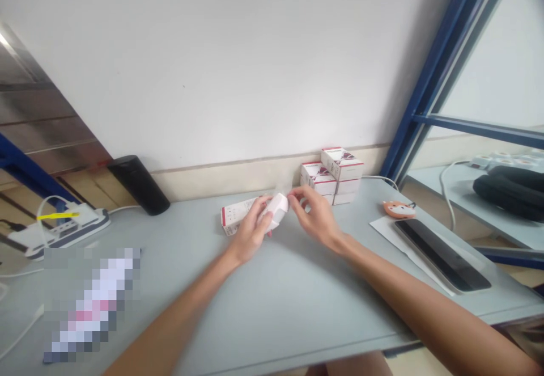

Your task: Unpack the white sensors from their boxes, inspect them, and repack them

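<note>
My left hand is wrapped round a small white carton, held tilted above the table. Close to the carton's right end, my right hand has its thumb and forefinger pinched together. Whatever lies between those fingertips is too small to make out. A faint, see-through whitish patch shows just above the carton, too blurred to name. Behind my left hand, a white and red printed box lies on the grey table, partly covered by the hand.
Several white and red boxes are stacked against the wall. Rightward are an orange and white animal-shaped item and a phone on white paper. Leftward stand a black cylinder, a power strip with cables, and a pixelated item.
</note>
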The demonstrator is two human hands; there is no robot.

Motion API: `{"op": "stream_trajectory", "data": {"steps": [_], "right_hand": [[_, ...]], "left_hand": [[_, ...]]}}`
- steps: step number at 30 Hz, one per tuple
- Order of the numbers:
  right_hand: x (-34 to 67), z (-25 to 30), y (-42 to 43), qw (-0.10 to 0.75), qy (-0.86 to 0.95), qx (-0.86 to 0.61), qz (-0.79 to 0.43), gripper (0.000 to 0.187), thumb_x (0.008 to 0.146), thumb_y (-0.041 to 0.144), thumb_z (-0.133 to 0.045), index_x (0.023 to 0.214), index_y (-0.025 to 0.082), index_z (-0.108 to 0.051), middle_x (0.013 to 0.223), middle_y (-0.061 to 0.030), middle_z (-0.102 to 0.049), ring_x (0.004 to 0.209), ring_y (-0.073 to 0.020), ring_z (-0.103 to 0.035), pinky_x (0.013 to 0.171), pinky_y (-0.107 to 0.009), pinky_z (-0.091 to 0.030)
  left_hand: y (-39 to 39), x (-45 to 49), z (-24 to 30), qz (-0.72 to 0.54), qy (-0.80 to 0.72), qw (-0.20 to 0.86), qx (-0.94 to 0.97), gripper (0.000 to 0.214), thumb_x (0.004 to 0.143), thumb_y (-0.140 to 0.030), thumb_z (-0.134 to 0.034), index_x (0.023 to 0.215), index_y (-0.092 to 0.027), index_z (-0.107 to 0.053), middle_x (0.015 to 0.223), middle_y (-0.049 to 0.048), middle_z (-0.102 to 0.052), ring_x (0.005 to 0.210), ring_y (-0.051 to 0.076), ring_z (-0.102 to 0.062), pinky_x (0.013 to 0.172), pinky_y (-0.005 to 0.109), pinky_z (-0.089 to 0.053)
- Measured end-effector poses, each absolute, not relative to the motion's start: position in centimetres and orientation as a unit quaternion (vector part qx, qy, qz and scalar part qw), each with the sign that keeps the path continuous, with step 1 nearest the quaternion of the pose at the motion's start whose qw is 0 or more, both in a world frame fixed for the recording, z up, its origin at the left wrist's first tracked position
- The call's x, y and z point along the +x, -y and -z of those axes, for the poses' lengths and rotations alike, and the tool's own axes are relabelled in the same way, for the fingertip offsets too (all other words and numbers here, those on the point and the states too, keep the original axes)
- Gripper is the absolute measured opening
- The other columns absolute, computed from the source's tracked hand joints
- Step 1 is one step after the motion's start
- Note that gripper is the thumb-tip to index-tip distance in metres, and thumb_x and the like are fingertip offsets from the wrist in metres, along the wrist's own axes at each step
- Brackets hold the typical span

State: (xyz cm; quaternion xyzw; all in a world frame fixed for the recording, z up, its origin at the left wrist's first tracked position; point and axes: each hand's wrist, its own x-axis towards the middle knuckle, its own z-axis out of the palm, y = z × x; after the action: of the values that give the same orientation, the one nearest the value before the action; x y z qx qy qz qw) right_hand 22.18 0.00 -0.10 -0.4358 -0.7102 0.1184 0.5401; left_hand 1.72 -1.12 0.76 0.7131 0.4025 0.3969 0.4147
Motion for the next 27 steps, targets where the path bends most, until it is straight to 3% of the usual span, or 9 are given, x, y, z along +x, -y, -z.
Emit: {"op": "stream_trajectory", "data": {"steps": [3, 6, 13, 19, 23, 25, 27], "right_hand": [[22.1, 0.6, -0.2, 0.556, 0.706, -0.420, -0.127, 0.015, 0.102, 0.033, -0.055, 0.105, 0.024, -0.066, 0.098, -0.0046, -0.074, 0.082, -0.0190, -0.068, 0.074, -0.032, -0.055], [21.8, 1.1, -0.2, 0.576, 0.699, -0.405, -0.128, 0.017, 0.102, 0.030, -0.054, 0.114, 0.026, -0.066, 0.100, -0.0047, -0.074, 0.087, -0.0198, -0.070, 0.078, -0.033, -0.057], [21.3, 1.5, 0.5, 0.575, 0.721, -0.376, -0.093, 0.018, 0.104, 0.026, -0.050, 0.116, 0.027, -0.064, 0.097, -0.0036, -0.070, 0.082, -0.0175, -0.067, 0.075, -0.031, -0.056], [21.3, 1.4, 0.8, 0.580, 0.718, -0.379, -0.070, 0.016, 0.105, 0.028, -0.049, 0.108, 0.026, -0.064, 0.094, -0.0046, -0.068, 0.080, -0.0176, -0.064, 0.074, -0.032, -0.056], [21.2, 1.1, 1.3, 0.559, 0.731, -0.385, -0.060, 0.018, 0.106, 0.029, -0.048, 0.107, 0.026, -0.065, 0.097, -0.0057, -0.070, 0.079, -0.0182, -0.064, 0.073, -0.032, -0.056], [21.0, 0.9, 1.6, 0.543, 0.749, -0.376, -0.055, 0.019, 0.106, 0.029, -0.048, 0.105, 0.027, -0.067, 0.098, -0.0061, -0.070, 0.080, -0.0182, -0.065, 0.073, -0.033, -0.056], [20.8, 0.7, 1.8, 0.536, 0.759, -0.365, -0.056, 0.020, 0.106, 0.028, -0.047, 0.104, 0.027, -0.067, 0.098, -0.0061, -0.070, 0.082, -0.0182, -0.066, 0.074, -0.033, -0.056]], "left_hand": [[1.2, 1.9, -0.6, -0.384, -0.410, 0.412, 0.717, 0.047, 0.100, -0.054, -0.051, 0.134, -0.022, -0.052, 0.121, 0.0097, -0.064, 0.087, 0.019, -0.064, 0.071, 0.030, -0.053], [1.2, 2.1, -0.5, -0.362, -0.436, 0.419, 0.710, 0.045, 0.100, -0.053, -0.049, 0.132, -0.022, -0.053, 0.109, 0.0067, -0.065, 0.078, 0.017, -0.063, 0.067, 0.030, -0.052], [1.6, 1.7, -1.0, -0.282, -0.465, 0.384, 0.746, 0.059, 0.103, -0.056, -0.040, 0.150, -0.020, -0.046, 0.072, -0.0012, -0.062, 0.064, 0.019, -0.062, 0.070, 0.032, -0.050], [2.4, 1.5, -1.9, -0.268, -0.425, 0.367, 0.783, 0.049, 0.101, -0.051, -0.047, 0.140, -0.023, -0.058, 0.087, 0.0031, -0.070, 0.065, 0.019, -0.063, 0.069, 0.032, -0.049], [2.5, 1.9, -1.5, -0.316, -0.437, 0.338, 0.771, 0.047, 0.099, -0.048, -0.053, 0.140, -0.026, -0.059, 0.098, 0.0061, -0.074, 0.081, 0.024, -0.069, 0.073, 0.033, -0.051], [2.3, 2.2, -1.2, -0.335, -0.454, 0.358, 0.744, 0.049, 0.098, -0.047, -0.054, 0.142, -0.026, -0.057, 0.096, 0.0062, -0.073, 0.073, 0.023, -0.070, 0.067, 0.033, -0.052], [2.2, 2.5, -1.0, -0.334, -0.465, 0.425, 0.701, 0.052, 0.098, -0.050, -0.052, 0.144, -0.026, -0.052, 0.081, 0.0025, -0.070, 0.054, 0.018, -0.064, 0.052, 0.030, -0.048]]}}
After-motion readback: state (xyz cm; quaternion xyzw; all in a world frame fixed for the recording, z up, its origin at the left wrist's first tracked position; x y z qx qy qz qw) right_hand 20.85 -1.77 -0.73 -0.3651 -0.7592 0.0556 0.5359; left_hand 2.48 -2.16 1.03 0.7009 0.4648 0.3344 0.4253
